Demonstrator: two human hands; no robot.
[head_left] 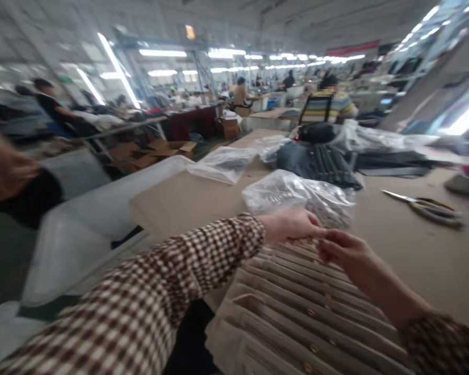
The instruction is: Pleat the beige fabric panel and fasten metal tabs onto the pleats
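Observation:
My left hand (291, 225) and my right hand (346, 252) meet fingertip to fingertip above a fanned stack of beige garments (297, 307) with small buttons. Both hands are pinched closed on something too small and blurred to name. Just behind them lies a clear plastic bag (297, 195) full of small pieces. My sleeves are brown-and-white checked.
Scissors (426, 205) lie on the cardboard-covered table (414, 250) at right. A dark garment pile (316, 161) and more plastic bags (226, 161) sit farther back. A white plastic bin (101, 219) stands at left. A person's shoulder (19, 187) is at far left; others work behind.

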